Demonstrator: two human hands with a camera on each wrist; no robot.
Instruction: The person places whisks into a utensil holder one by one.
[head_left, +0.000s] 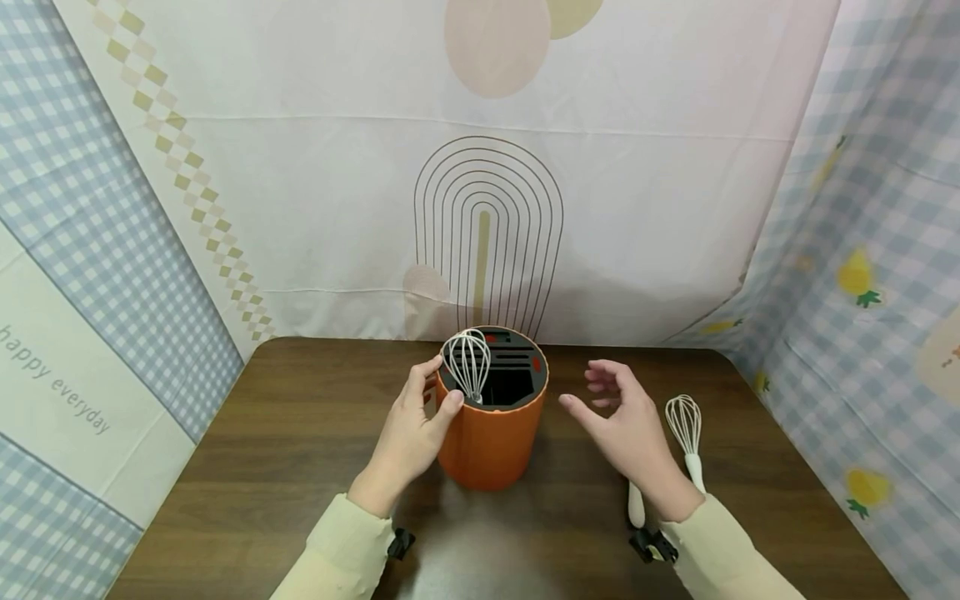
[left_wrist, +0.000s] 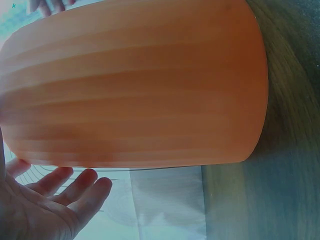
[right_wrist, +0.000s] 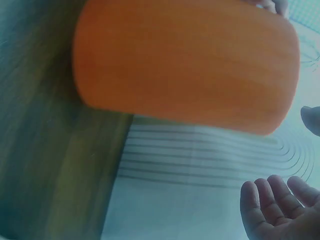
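An orange knife-and-utensil holder (head_left: 491, 446) with a black slotted insert (head_left: 517, 358) stands upright on the table. A whisk (head_left: 468, 362) sits in its left side, wire head up, handle hidden inside. My left hand (head_left: 412, 425) is at the holder's left rim, thumb by the front edge and index finger farther back; in the left wrist view its other fingers (left_wrist: 90, 192) extend loosely beside the orange wall. To the right of the holder, my right hand (head_left: 626, 425) hovers with nothing in it, fingers loosely bent and thumb apart.
A second whisk (head_left: 685, 429) lies on the brown wooden table (head_left: 300, 450) to the right, partly behind my right wrist. Next to it a pale handle (head_left: 636, 504) shows, its other end hidden by the wrist. A patterned cloth (head_left: 337, 208) hangs behind the table.
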